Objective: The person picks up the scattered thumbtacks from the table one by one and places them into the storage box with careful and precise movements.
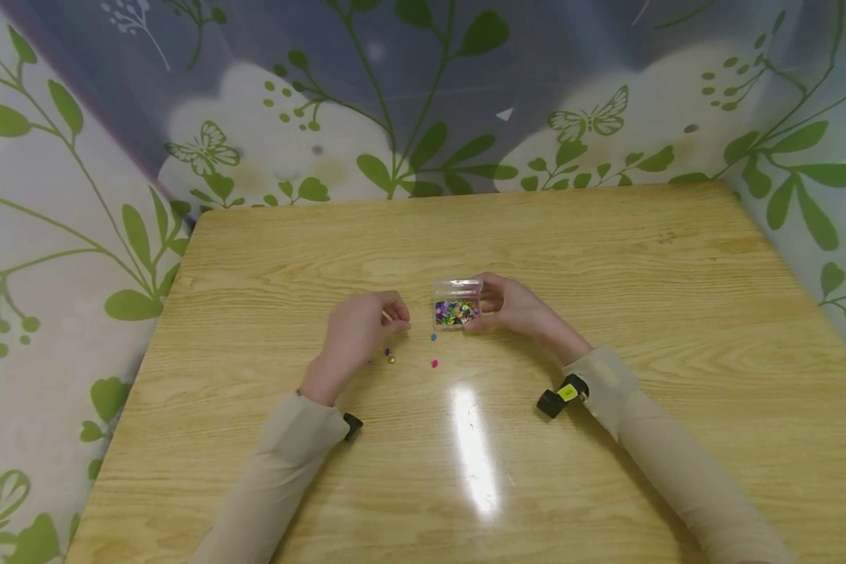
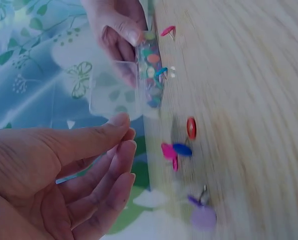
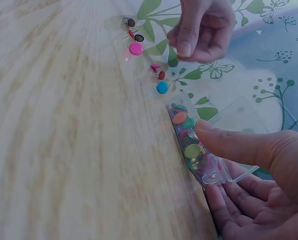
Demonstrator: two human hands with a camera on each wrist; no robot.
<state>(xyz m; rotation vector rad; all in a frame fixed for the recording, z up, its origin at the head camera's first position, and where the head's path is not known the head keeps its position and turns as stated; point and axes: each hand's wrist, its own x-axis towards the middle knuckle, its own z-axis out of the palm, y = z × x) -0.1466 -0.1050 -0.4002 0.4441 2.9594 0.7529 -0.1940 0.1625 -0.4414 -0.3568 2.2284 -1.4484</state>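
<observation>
My right hand point(image 1: 511, 307) grips a small clear plastic box point(image 3: 171, 107) at its right end, thumb on the front and fingers behind. The box's clear lid point(image 2: 114, 90) stands raised at the back. Many-coloured thumbtacks point(image 1: 457, 312) fill the box. To its left, my left hand point(image 1: 358, 333) hovers over the table with fingers loosely bent, thumb tip close to the index fingertip, and nothing shows between them. Loose thumbtacks lie below and between the hands, among them a blue tack point(image 3: 161, 87), a pink tack point(image 1: 434, 363) and a purple tack point(image 2: 203, 218).
The wood-grain table point(image 1: 606, 258) carries all of this. A wall covering with leaves and butterflies point(image 1: 430, 102) rises along its back and sides. Dark camera mounts point(image 1: 562, 395) sit at the sleeve cuffs. Light glares off the table in front of the box.
</observation>
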